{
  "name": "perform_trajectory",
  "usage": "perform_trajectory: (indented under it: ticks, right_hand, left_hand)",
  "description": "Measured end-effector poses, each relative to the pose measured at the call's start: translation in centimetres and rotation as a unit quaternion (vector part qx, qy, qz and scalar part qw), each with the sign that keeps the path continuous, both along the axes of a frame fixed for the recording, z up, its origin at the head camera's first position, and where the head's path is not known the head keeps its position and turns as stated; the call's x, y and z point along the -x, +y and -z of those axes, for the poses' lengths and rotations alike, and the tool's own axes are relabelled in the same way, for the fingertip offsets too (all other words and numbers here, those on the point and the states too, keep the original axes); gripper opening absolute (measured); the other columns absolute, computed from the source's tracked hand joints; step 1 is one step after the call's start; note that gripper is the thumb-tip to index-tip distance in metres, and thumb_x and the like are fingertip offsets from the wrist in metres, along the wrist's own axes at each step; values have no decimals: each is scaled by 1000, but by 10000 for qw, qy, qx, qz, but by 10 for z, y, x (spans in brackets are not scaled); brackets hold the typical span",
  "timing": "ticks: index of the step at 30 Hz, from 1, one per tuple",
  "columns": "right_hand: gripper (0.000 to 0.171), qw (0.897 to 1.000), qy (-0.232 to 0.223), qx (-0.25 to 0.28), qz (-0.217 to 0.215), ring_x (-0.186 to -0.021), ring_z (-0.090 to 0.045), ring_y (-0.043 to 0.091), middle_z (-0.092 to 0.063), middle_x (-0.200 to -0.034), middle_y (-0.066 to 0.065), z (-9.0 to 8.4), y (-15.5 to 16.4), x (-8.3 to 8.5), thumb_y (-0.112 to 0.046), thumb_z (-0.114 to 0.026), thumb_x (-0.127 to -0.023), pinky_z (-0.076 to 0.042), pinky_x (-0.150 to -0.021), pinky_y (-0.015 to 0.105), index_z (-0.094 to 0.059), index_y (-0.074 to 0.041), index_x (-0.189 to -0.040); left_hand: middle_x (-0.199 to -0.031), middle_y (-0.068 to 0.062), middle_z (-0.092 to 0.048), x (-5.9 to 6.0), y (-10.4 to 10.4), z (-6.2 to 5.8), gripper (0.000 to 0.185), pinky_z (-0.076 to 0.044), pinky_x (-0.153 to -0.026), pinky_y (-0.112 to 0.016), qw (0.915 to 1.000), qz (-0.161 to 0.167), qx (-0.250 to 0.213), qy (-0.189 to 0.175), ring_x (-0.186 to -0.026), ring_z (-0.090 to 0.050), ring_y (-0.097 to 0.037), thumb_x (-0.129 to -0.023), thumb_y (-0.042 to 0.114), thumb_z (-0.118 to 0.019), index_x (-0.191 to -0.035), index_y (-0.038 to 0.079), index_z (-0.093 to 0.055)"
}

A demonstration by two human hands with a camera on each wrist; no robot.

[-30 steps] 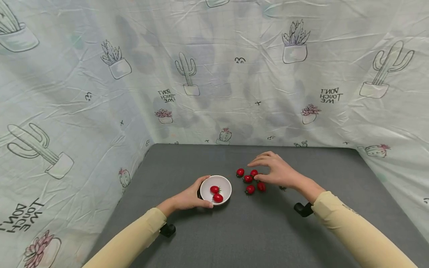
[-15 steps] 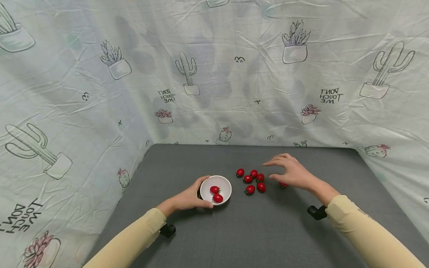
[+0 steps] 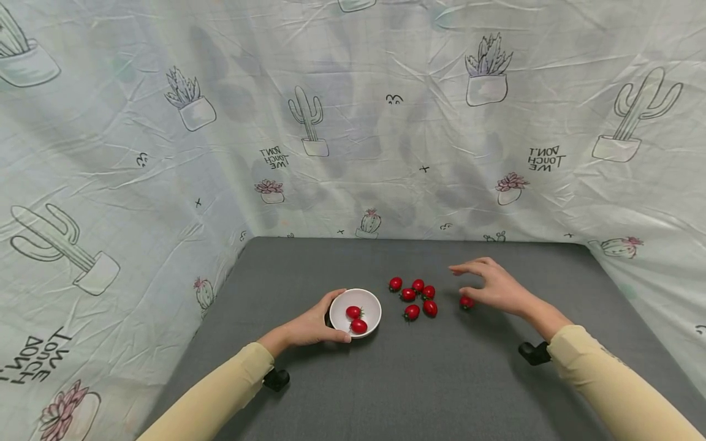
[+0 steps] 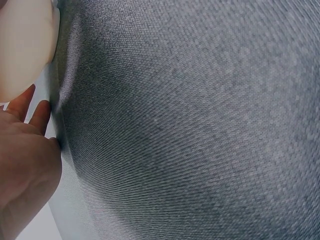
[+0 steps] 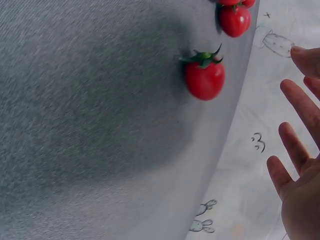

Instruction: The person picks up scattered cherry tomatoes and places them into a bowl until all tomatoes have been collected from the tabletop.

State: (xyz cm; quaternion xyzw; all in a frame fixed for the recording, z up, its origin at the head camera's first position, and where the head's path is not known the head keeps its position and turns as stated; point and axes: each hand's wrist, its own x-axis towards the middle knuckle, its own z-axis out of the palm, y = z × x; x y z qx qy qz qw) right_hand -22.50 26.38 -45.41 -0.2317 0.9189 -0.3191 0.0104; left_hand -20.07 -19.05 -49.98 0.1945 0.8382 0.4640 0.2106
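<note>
My left hand (image 3: 310, 324) holds a small white bowl (image 3: 372, 301) at its left side, with the thumb at the near rim and the fingers at the far side. Two cherry tomatoes (image 3: 353, 312) lie in the bowl. In the left wrist view, fingertips touch the bowl's outer wall (image 4: 25, 45). My right hand (image 3: 496, 289) hovers above the right part of the table, thumb and fingers apart, holding nothing. Just below its thumb lies a single cherry tomato (image 3: 466, 302). The right wrist view shows that tomato (image 5: 205, 80) with its green stem, apart from the fingers.
Several more cherry tomatoes (image 3: 429, 308) lie loosely grouped on the grey table (image 3: 419, 386) between the bowl and my right hand. A pale cactus-print curtain (image 3: 353, 122) hangs behind the table and along its left side.
My right hand has moved rightward, away from the group of tomatoes, to near the single tomato, which now shows more fully. The left hand and bowl have stayed in place.
</note>
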Motion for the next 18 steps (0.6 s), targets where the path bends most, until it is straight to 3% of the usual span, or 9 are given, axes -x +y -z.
perform_trajectory:
  ticks: [9, 18]
  right_hand:
    - [51, 9998, -174, 2, 46, -133, -40, 36, -65, -132, 7, 9, 14, -1, -11, -72, -96, -37, -99, 62, -58, -10, -145]
    - [52, 9994, -277, 57, -191, -128, -47, 43, -65, -133, 16, 30, 30, 1, -3, -73, -92, -37, -99, 66, -58, -1, -142]
  left_hand:
    - [-157, -6, -33, -1, 0, -2, 110, -27, -115, -51, 10000, -8, 58, -51, -142, -35, -21, -78, 38, -91, -161, 20, -21]
    - [-158, -5, -31, -1, 0, -3, 111, -26, -115, -51, 9999, 13, 102, -101, -143, -33, -20, -78, 41, -90, -162, 23, -20]
